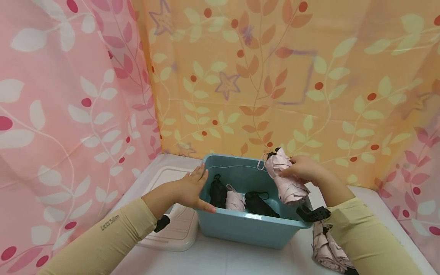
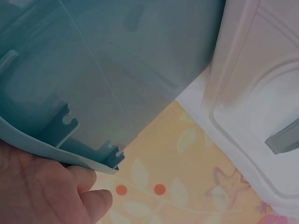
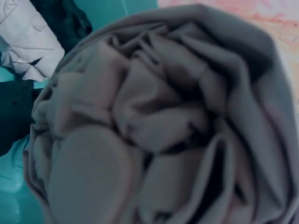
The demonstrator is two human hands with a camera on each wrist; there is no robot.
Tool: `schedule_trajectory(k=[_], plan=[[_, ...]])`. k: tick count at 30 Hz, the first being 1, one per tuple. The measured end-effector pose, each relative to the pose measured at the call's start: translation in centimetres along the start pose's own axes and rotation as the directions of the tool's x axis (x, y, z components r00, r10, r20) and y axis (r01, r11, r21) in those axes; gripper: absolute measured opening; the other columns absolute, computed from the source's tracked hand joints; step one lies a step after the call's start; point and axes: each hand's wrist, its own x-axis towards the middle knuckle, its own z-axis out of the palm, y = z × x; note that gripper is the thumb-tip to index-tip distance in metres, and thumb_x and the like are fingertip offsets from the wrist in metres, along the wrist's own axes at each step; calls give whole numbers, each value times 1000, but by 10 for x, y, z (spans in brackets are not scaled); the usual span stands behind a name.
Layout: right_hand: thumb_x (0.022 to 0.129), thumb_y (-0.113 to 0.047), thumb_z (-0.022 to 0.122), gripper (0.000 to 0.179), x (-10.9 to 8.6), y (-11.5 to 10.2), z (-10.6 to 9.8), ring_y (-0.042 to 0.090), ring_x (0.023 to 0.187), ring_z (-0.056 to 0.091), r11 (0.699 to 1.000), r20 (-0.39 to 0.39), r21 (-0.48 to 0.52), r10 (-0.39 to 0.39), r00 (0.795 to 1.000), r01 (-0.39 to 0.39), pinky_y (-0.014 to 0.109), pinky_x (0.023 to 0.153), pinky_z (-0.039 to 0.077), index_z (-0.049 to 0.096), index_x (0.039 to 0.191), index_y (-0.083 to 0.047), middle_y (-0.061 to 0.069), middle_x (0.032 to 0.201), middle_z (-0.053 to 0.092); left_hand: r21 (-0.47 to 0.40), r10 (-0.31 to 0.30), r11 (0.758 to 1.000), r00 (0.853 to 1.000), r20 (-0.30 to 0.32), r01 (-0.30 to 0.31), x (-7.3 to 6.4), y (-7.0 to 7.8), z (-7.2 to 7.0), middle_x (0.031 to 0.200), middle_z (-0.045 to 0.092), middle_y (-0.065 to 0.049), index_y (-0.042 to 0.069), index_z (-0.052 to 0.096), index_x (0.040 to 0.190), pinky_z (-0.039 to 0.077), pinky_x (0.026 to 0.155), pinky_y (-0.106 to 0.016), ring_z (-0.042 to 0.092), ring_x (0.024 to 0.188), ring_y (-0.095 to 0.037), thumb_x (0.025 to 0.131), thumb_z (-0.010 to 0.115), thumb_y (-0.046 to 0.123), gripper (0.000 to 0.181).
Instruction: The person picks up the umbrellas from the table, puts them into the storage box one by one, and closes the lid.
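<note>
Pink umbrella (image 1: pixel 291 189), in right grip (image 1: pixel 304 168), rolled fabric (image 1: pixel 324 252) partly hidden

Ahead of me hangs a yellow-orange curtain (image 1: pixel 213 110), printed with pale and rust-coloured leaves on curling stems and dotted with red berries. Purplish star outlines (image 1: pixel 227 84) show on it, along with part of a square outline (image 1: pixel 311 76). To my left, a pink curtain (image 1: pixel 72 114) with white and deeper-pink leaves meets it at a corner; more pink leafy fabric (image 1: pixel 421 183) closes my right side. Below me spreads a white table surface (image 1: pixel 240 259), faintly creased. The light is soft, and the curtains ripple gently.
</note>
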Motion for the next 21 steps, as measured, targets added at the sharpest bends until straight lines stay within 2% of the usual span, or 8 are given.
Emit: schedule_trajectory(k=[5,12,15,21], plan=[[76,-25,70,66,1,4,5,20,68,54,999,2,-44,10,1000,-10,31,57,51,43,123,11,16,92,51,-1,-4,1000,1000,2,4,0,0,0,151,-11,-16,2,3,146,8,109,-51,-9,138,-29,63,52,80,124],[75,-24,70,47,0,8,9,19,60,55,1000,-3,-20,22,1000,-22,31,53,50,50,104,7,13,85,49,7,-11,1000,1000,15,10,1,1,1,151,-11,-16,2,2,146,8,109,-51,-8,139,-30,63,51,80,124],[76,-24,70,47,0,9,9,19,60,55,999,-3,-16,31,1000,-31,31,53,50,50,103,7,13,84,49,11,-13,1000,1000,17,13,1,1,1,151,-11,-16,2,2,146,8,109,-51,-8,139,-30,62,51,81,125],[73,-30,72,41,6,7,14,16,52,51,993,-26,-109,49,998,-52,28,47,47,56,89,4,9,73,50,8,-13,1000,1000,14,13,1,1,0,152,-11,-16,2,2,146,7,109,-51,-8,139,-30,62,51,81,125]])
